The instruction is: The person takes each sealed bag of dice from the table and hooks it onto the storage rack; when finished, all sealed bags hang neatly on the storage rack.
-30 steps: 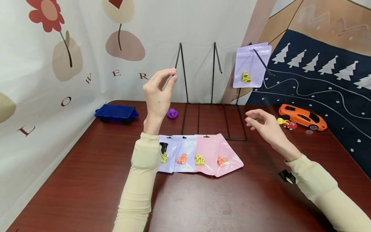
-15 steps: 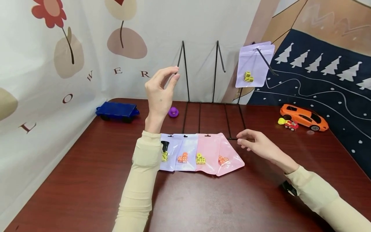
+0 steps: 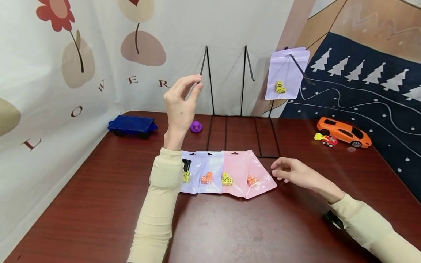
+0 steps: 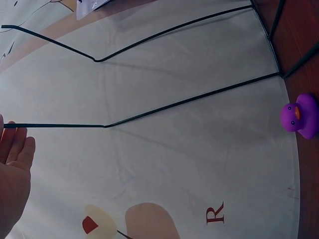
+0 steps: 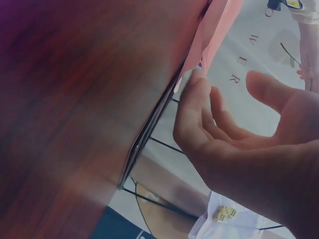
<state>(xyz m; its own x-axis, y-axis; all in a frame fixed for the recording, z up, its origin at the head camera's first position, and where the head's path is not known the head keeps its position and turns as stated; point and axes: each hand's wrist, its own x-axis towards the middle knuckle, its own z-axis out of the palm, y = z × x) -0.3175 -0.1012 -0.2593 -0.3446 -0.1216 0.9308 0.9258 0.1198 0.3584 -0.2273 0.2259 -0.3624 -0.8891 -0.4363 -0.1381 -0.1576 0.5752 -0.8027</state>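
Note:
My left hand is raised at the left hook of a black wire display rack, thumb and fingers pinching the end of that hook. Several zip bags with dice lie overlapping in a row on the table: two lilac ones on the left, then a pink bag and a slanted pink bag. Beside that last bag's right corner hovers my right hand, fingers loosely curved and nothing between them. Lilac bags, the front one with yellow dice, hang on the rack's right hook.
A purple rubber duck sits left of the rack base, and a blue toy wagon farther left. At the right back stand an orange toy car and a small red and yellow toy vehicle. Printed cloth walls the table's back.
My right hand has come down and slightly toward me, from beside the rack base to the slanted pink bag. The left hand keeps its place at the hook's end.

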